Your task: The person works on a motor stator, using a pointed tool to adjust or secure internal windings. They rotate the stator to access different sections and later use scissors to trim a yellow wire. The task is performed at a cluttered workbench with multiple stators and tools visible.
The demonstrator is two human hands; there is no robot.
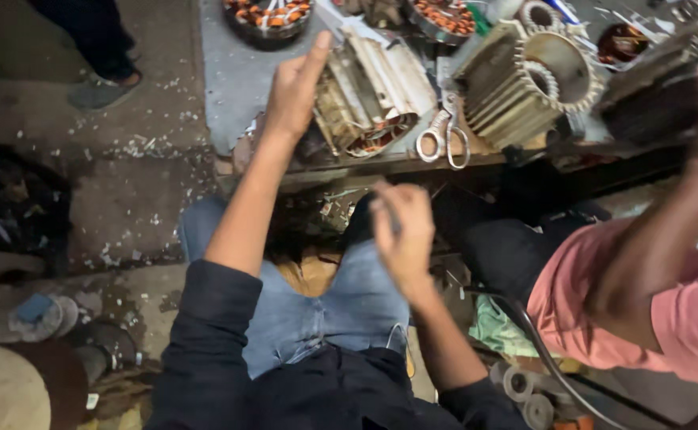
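Note:
My left hand [295, 89] reaches up to the bench edge and rests against a finned motor stator [373, 95] with copper windings showing at its open end; its fingers are mostly extended. My right hand [400, 227] hangs lower, above my lap in blue jeans, with the fingers curled around a thin dark tool that is barely visible. A pair of scissors [443, 135] with pale handles lies on the bench just right of the stator.
A larger finned motor housing [524, 80] stands on the bench [237, 80]. More copper-wound stators [267, 16] sit at the back. A person in a pink shirt [643, 295] works at the right, arm raised to a dark part [651, 87]. Another person's foot [102, 87] stands on the littered floor.

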